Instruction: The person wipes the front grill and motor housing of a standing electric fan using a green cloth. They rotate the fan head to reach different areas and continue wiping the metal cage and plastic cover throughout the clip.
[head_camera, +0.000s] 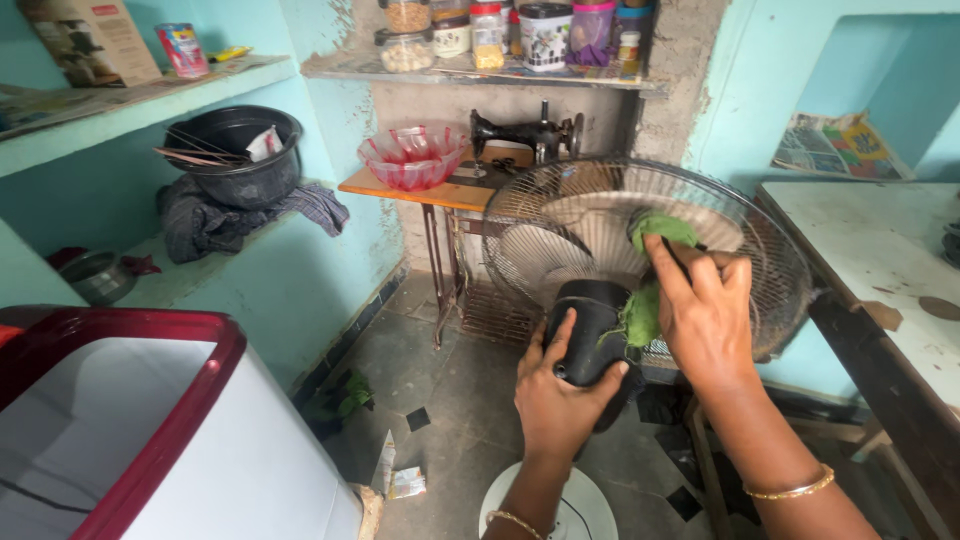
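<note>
1. I see my left hand (560, 385) wrapped around the black plastic motor housing (592, 330) of the round wire-caged pedestal fan (560, 235), steadying it.
2. My right hand (705, 315) grips a crumpled green cloth (655, 232) against the cage's rear.
3. Judging by grime remaining, wiping looks partly done.

Two bare forearms, no sleeves visible. Left hand (560, 385): thin gold-coloured bangle at the wrist, bottom centre of frame. Right hand (705, 315): similar thin gold-coloured bangle further up the forearm, lower right. No rings or watch seen.
</note>
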